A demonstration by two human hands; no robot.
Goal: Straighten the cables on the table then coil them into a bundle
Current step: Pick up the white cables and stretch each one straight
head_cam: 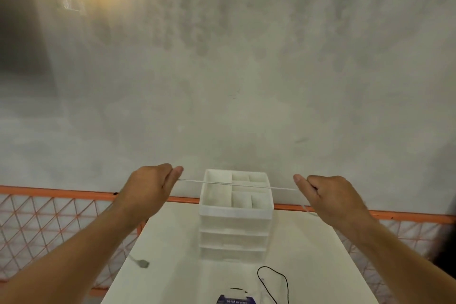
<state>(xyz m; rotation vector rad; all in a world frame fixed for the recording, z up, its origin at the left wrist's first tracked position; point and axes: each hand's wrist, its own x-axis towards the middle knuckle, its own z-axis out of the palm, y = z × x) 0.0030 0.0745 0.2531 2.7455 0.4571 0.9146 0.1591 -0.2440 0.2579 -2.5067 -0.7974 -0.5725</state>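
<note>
Standing at the middle of the far edge of the bench, a white drawer organiser is shown with stacked drawers below and an open top tray divided into several compartments. The contents of the drawers cannot be told through the frosted fronts.

A white cable is held stretched in a straight line above the top tray, clear of the bench. Its left end is pinched by the left grip, thumb against curled fingers, beyond the far-left corner. Its right end is clamped in the right grip, fingers curled and thumb extended along it, above the far-right corner. A short tail is seen hanging below the right grip.

A black cable is laid in a loose loop near the near edge, right of centre. A grey connector is located at the left edge. A blue-labelled item is cut off by the near edge.
</note>
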